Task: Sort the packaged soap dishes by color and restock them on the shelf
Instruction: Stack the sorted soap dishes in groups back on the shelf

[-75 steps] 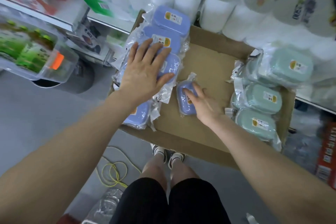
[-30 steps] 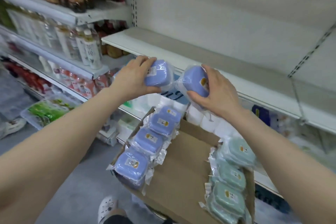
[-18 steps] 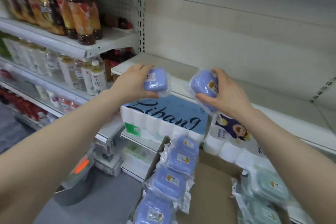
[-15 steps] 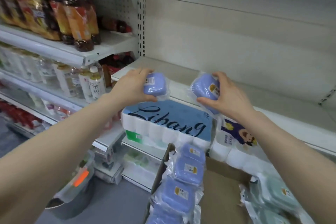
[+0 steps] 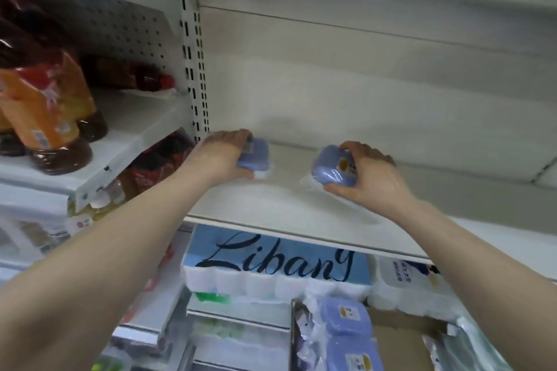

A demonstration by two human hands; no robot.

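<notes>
Both my hands are on the white shelf (image 5: 289,211), each with a blue soap dish in clear wrap. My left hand (image 5: 221,158) grips one blue dish (image 5: 256,155) at the shelf's left end, near the slotted upright. My right hand (image 5: 366,178) holds a second blue dish (image 5: 331,170) a little to the right, tilted, its wrap touching the shelf. Below, more blue dishes (image 5: 346,334) lie in a cardboard box (image 5: 401,337), and a wrapped pack (image 5: 464,349) at the box's right is only partly in view.
Dark drink bottles with orange labels (image 5: 45,117) stand on the neighbouring shelf to the left. A tissue pack with blue script (image 5: 274,265) sits under the white shelf. The shelf's back wall (image 5: 376,93) is bare, and the board stretches on to the right.
Both hands have moved forward and down from in front of the shelf onto its board, carrying the two blue dishes. The view has tipped upward.
</notes>
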